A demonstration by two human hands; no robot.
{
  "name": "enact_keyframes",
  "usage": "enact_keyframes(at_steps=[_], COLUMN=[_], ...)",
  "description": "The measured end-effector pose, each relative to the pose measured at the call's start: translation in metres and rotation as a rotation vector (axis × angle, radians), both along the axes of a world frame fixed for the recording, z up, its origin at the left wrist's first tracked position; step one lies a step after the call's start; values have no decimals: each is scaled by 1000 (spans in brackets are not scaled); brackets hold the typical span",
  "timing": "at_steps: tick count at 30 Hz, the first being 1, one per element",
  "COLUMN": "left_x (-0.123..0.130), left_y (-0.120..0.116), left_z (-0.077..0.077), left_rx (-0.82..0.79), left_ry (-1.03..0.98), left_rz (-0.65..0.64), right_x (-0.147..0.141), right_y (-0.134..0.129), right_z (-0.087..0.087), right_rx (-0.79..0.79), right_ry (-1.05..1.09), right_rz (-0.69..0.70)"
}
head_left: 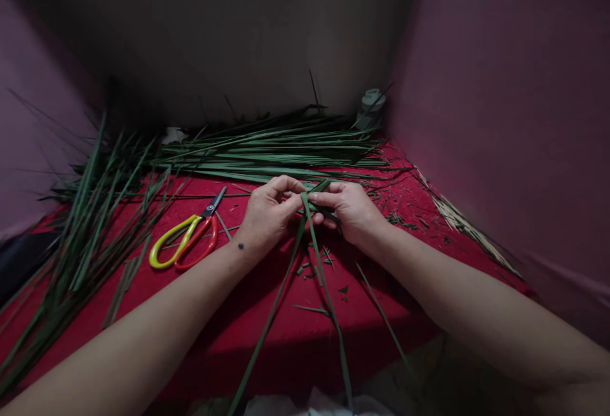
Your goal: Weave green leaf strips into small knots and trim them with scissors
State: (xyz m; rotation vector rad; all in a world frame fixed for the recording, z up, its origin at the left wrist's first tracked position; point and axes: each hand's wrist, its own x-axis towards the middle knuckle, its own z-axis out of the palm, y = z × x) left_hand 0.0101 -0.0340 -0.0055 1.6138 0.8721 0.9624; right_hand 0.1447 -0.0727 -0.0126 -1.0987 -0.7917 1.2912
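Note:
Between my two hands is a small woven piece of green leaf strips (318,186), held above the red cloth. My left hand (274,209) pinches its left side with thumb and forefinger. My right hand (351,209) grips the right side, the thumb lying near the crossing of the strips. Long loose leaf strips (320,270) hang from the piece toward me, past the table's front edge. Left of my left hand lies a pair of scissors (194,235) with one yellow and one red handle, blades pointing away. Fingers partly hide the weave.
Long green leaves (271,152) are heaped along the back wall, and another pile of leaves (90,225) spreads over the left side. A pale container (370,109) stands at the back right. Leaf scraps litter the red cloth (410,263); pale thin sticks (469,232) lie along the right edge.

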Motion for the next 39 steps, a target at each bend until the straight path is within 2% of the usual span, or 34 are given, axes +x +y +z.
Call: enact_keyframes(at_steps=[4,16,23,26,30,33,39], left_x=[1,0,-3,-1,3,2,-7], left_y=[-2,0,1,0,4,13,43], left_z=[1,4,2,2,5,9,8], left_rx=[-47,71,-67,28,201,115,-145], left_ry=[-51,27,16,46,56,11,-217], left_rz=[-54,-8,-69,-50,70,118,248], right_x=[3,2,3,2,-1,-2,0], right_y=[1,-3,0,1,1,0,-3], right_z=[0,2,-4,-4,-3,-1,3], right_rx=[14,38,-22,-44,-91,-139,-212], right_ry=[34,-16,-106,-129,-124,-113,-113], right_rz=[31,57,71,56,33,38,177])
